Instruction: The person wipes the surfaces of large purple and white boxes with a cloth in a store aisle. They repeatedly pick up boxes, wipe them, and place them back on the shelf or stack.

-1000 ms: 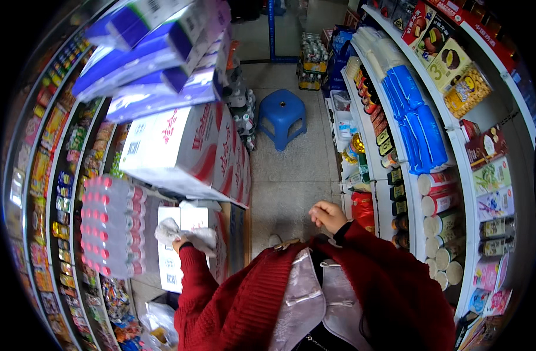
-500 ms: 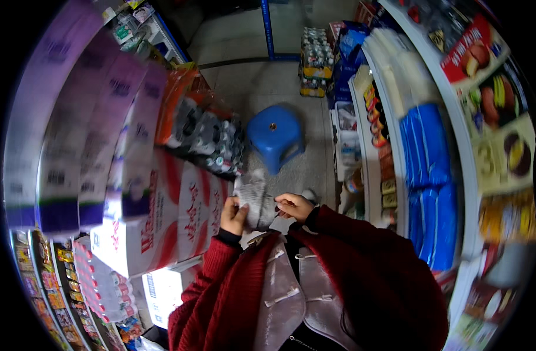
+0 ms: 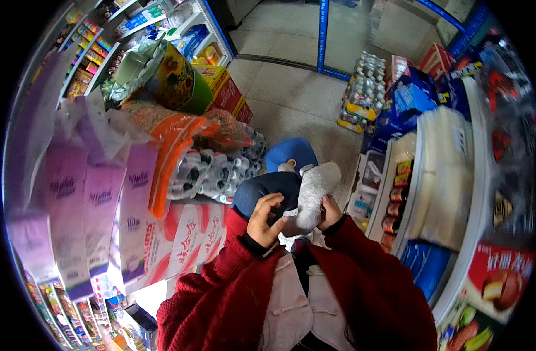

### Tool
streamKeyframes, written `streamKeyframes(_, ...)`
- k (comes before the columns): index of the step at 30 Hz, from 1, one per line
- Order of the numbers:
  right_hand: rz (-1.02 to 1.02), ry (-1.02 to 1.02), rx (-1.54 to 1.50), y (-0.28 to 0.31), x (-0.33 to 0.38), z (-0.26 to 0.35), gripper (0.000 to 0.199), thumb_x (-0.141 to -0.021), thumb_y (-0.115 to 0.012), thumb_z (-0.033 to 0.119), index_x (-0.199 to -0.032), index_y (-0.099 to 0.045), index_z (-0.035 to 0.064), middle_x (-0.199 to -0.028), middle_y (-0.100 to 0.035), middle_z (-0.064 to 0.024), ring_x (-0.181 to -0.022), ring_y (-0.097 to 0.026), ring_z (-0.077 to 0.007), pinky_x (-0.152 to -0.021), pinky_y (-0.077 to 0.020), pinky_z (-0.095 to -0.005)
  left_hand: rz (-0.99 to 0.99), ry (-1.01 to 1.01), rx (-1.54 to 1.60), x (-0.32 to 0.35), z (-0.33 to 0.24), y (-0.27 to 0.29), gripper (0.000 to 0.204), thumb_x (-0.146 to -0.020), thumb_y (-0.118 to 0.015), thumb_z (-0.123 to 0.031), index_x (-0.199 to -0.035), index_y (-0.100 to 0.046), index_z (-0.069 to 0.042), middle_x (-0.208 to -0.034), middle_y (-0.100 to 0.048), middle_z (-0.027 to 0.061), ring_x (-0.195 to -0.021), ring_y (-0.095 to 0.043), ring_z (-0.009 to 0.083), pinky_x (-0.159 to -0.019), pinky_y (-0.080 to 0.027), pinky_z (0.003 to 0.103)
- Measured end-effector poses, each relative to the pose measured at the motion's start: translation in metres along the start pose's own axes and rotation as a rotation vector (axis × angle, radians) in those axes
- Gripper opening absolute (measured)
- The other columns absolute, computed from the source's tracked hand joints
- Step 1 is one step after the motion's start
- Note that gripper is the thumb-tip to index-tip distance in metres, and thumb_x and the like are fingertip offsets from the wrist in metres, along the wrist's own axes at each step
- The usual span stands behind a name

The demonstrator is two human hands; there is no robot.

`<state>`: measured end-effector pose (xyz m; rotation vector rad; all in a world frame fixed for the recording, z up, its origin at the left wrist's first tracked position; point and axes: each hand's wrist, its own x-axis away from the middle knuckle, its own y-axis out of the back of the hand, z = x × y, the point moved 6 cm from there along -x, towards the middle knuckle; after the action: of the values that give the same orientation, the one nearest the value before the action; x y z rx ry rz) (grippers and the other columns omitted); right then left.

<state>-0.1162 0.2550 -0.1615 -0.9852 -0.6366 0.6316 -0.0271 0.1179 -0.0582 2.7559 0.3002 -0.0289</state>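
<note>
Purple packs [image 3: 98, 216] made an edge at nine o'clock, floor [image 3: 279, 93] stretched toward twelve, and a shelf [image 3: 480, 143] bounded three. The pale grey, rumpled cloth [image 3: 314, 196] was between both hands: left hand [image 3: 264, 219] loosely curved at its eight-o'clock edge, contact unclear; right hand [image 3: 332, 214] gripping its four-o'clock side.

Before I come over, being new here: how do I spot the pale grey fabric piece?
Find the blue plastic stool on the grey floor. Just below it, between left hand and right hand, is the pale grey fabric piece, lighter than the dark navy cloth alongside.
</note>
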Motion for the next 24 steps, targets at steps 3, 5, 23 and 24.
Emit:
streamKeyframes(3,0.164,-0.046,0.072,-0.013,-0.064,0.028,0.058,-0.079,-0.066,0.03,-0.123,-0.04,0.0034,-0.111,-0.054,-0.008,-0.1,-0.055,-0.0208,-0.083,-0.045,-0.0342,0.0,0.142,0.148,-0.057,0.057,-0.001,0.057,-0.082,-0.061,-0.017,-0.131,-0.036,-0.003,-0.129,-0.042,0.0143,-0.115,-0.045,0.0252,-0.093,-0.038,0.036)
streamKeyframes(5,0.21,-0.122,0.223,-0.016,-0.119,0.046,0.057,-0.078,-0.067,0.028,-0.122,-0.042,0.0034,-0.113,-0.054,-0.0082,-0.1,-0.054,-0.0201,-0.085,-0.0446,-0.0343,0.125,0.174,0.502,-0.112,0.086,-0.009,0.062,-0.086,-0.058,-0.02,-0.136,-0.027,-0.004,-0.131,-0.04,0.0123,-0.12,-0.04,0.0231,-0.098,-0.032,0.036)
streamKeyframes(23,0.493,-0.538,0.729,-0.41,-0.37,0.138,0.058,-0.078,-0.062,0.004,-0.13,-0.037,0.0,-0.114,-0.05,-0.005,-0.097,-0.051,-0.0125,-0.087,-0.0407,-0.0263,-0.759,0.302,0.682,-0.222,-0.084,0.268,0.029,-0.088,-0.053,-0.014,-0.114,-0.048,-0.002,-0.101,-0.058,0.0039,-0.091,-0.054,0.0124,-0.082,-0.043,0.028)
streamKeyframes(24,0.498,-0.553,0.721,-0.43,-0.376,0.138,0.057,-0.078,-0.062,0.003,-0.129,-0.038,0.0009,-0.111,-0.05,-0.0041,-0.096,-0.051,-0.0118,-0.085,-0.0423,-0.0261,-0.77,0.328,0.623,-0.226,-0.086,0.273,0.03,-0.088,-0.053,-0.015,-0.115,-0.048,-0.002,-0.101,-0.057,0.0041,-0.09,-0.054,0.0122,-0.081,-0.043,0.028)
